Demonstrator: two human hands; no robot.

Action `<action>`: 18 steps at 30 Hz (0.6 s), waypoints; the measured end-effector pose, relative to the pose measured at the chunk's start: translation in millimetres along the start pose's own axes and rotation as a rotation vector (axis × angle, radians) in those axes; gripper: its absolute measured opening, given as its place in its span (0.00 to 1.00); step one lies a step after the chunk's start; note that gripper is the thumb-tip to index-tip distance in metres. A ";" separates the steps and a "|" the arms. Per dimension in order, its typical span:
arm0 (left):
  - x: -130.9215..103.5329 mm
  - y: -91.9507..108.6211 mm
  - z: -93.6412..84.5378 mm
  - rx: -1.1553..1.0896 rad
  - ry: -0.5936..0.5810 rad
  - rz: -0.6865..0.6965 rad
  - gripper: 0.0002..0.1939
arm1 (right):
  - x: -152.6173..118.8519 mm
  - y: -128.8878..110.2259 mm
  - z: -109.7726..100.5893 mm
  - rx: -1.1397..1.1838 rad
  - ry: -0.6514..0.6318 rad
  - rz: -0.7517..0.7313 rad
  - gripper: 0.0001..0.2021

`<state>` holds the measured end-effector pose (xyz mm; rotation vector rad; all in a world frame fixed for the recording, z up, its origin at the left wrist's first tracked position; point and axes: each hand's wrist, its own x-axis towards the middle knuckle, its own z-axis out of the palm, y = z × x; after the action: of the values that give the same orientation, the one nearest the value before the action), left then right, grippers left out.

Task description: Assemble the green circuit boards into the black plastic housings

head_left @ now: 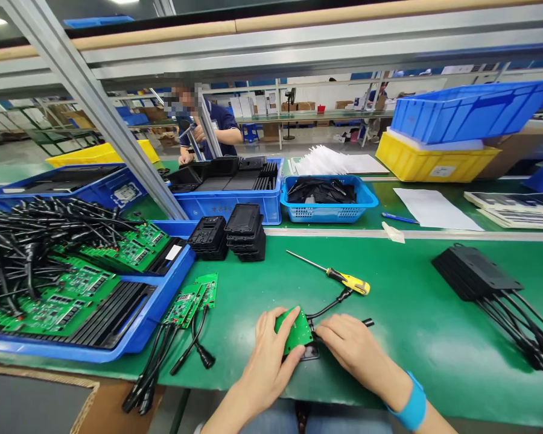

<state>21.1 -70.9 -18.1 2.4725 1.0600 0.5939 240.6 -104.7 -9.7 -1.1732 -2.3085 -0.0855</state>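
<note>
My left hand point(271, 349) grips a green circuit board point(295, 330) by its edges, over a black housing point(311, 351) on the green bench. The board hides most of the housing. My right hand point(355, 346), with a blue wristband, is closed at the board's right side, where black cables point(330, 307) come out; its fingertips pinch at the cables. Beyond my hands lies a yellow and black screwdriver point(350, 281). Several green boards with cables point(187, 307) lie to the left. Two stacks of black housings point(244, 232) stand farther back.
A blue bin point(136, 343) of cabled boards fills the left. Finished-looking black units point(479, 271) with cables lie right. Behind are a blue bin of black parts point(235, 205), a light-blue basket point(330, 214), paper point(434, 208) and a pen point(400, 218). A person point(221, 123) sits across.
</note>
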 end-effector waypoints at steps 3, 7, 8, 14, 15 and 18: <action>0.0 -1.6 6.3 0.120 0.016 0.077 0.31 | -7.1 3.8 6.4 0.031 -0.084 0.071 0.11; 1.5 -5.5 13.1 0.281 0.054 0.195 0.35 | -15.7 6.5 15.1 -0.016 -0.052 0.038 0.13; 2.0 -6.7 14.6 0.301 0.061 0.215 0.36 | -17.0 6.6 17.2 -0.033 -0.029 0.027 0.14; 6.5 -19.5 18.0 0.301 0.024 0.281 0.44 | -16.0 1.7 23.1 -0.122 0.007 0.050 0.19; 7.5 -22.5 17.8 0.280 0.012 0.292 0.45 | -15.4 0.2 23.2 -0.132 -0.007 0.058 0.18; 9.8 -30.9 16.9 0.219 -0.019 0.315 0.43 | -16.0 -4.8 24.0 -0.162 -0.098 0.074 0.10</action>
<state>17.9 -46.8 -45.4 2.8603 0.7673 0.5695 233.9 -112.3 -37.1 -1.3707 -2.3769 -0.1952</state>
